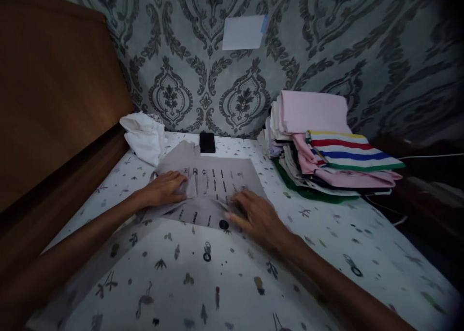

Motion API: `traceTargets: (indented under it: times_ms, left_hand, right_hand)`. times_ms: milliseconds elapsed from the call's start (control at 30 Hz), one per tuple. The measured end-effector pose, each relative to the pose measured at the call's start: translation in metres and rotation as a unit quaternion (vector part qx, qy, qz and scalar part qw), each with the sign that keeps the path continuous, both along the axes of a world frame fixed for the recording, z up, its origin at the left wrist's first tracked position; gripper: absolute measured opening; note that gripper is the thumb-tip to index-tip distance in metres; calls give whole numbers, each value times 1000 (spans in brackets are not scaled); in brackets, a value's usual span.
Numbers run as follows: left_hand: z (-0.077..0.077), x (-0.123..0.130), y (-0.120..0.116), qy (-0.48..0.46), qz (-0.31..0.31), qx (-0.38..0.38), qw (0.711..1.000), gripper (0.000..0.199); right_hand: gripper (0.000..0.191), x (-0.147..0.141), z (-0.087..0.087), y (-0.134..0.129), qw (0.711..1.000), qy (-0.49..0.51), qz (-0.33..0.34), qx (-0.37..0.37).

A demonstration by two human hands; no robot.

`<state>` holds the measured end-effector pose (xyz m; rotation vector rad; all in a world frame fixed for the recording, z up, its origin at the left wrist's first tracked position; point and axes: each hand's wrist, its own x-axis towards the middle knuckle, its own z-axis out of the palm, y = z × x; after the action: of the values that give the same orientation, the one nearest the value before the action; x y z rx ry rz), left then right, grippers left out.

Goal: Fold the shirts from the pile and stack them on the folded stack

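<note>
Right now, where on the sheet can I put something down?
Free patches: sheet this side of the grey cloth, between left arm and right arm, and between right arm and folded stack. Crowded on and around the cloth: left hand, right hand, white bundle, black object.

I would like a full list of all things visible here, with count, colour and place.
Patterned sheet: one, white, across the foreground
Printed cloth: one, greyish mauve, middle of sheet
Flat object: one, black, beyond printed cloth
Crumpled cloth: one, white, sheet's far left corner
Cloth pile: one, mixed colours, right
Striped cloth: one, multicoloured, pile's front
Folded cloth: one, pale pink, pile's top
Wallpaper: one, grey, behind
Card: one, white and blue, against wallpaper
Wooden panel: one, brown, left
Cable: at least one, white, far right
Forearms: two, bare, lower corners
Left hand: one, bare, on printed cloth's left
Right hand: one, bare, on printed cloth's right
</note>
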<state>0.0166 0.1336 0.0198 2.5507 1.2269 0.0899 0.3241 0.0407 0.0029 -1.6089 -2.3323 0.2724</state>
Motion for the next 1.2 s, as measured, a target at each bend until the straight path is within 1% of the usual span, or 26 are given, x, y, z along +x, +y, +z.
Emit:
traceTargets:
  times_ms: [33,100,167,233,300,367,400,433,467,533,600,667,700,733,767,833,867,900,933,967,1033,1067,1100,1133,1200]
  left_hand:
    - [0,0,-6,11,22,-5,1000,39]
    - [2,-2,-14,5,61,-23,998,28]
    - [12,-5,-21,-35,66,-67,995,20]
    - [32,-13,-33,-89,31,-141,986,19]
    - [56,-24,-51,-120,-20,-225,967,20]
    - [78,-33,-73,-108,-65,-295,947,16]
    - [85,-37,-84,-93,-86,-328,936,13]
    - [89,-38,-95,-77,-105,-359,924,10]
    - [90,-39,-105,-62,-122,-388,911,9]
    - [84,-38,-121,-37,-144,-436,887,10]
    - [73,-38,-129,-24,-149,-465,872,9]
    - [64,-41,-128,-34,-135,-471,871,8]
    - [60,-43,-124,-50,-122,-459,879,9]
    - [56,-45,-118,-73,-102,-432,893,14]
    - [52,-46,-111,-101,-74,-390,912,19]
    - [42,-43,-95,-163,-2,-263,951,28]
    - [34,-39,-88,-190,32,-195,962,31]
    - [26,-32,-82,-210,56,-135,967,33]
    - [17,-23,-77,-221,65,-88,969,37]
    - [8,-13,-74,-221,58,-52,972,41]
    - [-10,4,-69,-180,25,-13,983,51]
    - [-18,9,-67,-143,17,-5,990,55]
    - [-24,11,-64,-101,25,1,995,58]
    - [-28,9,-61,-58,50,7,997,60]
    - [-31,-6,-53,6,127,28,992,54]
  right_hand:
    - [38,-2,-1,-16,1000,-23,4,1]
    - [38,0,-3,-40,998,-67,-13,8]
    - [38,7,-5,-54,994,-96,-53,6]
    - [39,18,-5,-63,990,-111,-92,2]
    - [37,29,-4,-71,988,-111,-110,13]
    - [34,38,-4,-82,990,-91,-99,48]
    - [33,42,-4,-88,991,-76,-84,72]
    - [31,45,-5,-95,992,-60,-63,96]
    - [29,48,-6,-102,992,-43,-41,114]
    - [29,54,-8,-115,991,-14,6,131]
    - [31,58,-9,-125,991,5,47,123]
    - [32,60,-11,-130,992,16,68,109]
    - [32,61,-12,-132,992,21,73,103]
    - [31,61,-13,-132,992,27,74,98]
    - [30,62,-14,-132,992,34,73,94]
    - [29,61,-16,-129,991,49,73,97]
    - [29,60,-17,-128,990,57,72,103]
    - [28,60,-18,-126,990,63,72,106]
    - [28,59,-18,-125,989,67,73,105]
    - [28,59,-18,-123,990,68,77,101]
    - [29,60,-17,-122,989,68,90,92]
    - [29,63,-17,-122,990,65,95,87]
    - [29,66,-16,-122,990,63,98,80]
    - [30,70,-15,-122,991,61,97,73]
    - [30,76,-10,-122,993,51,92,47]
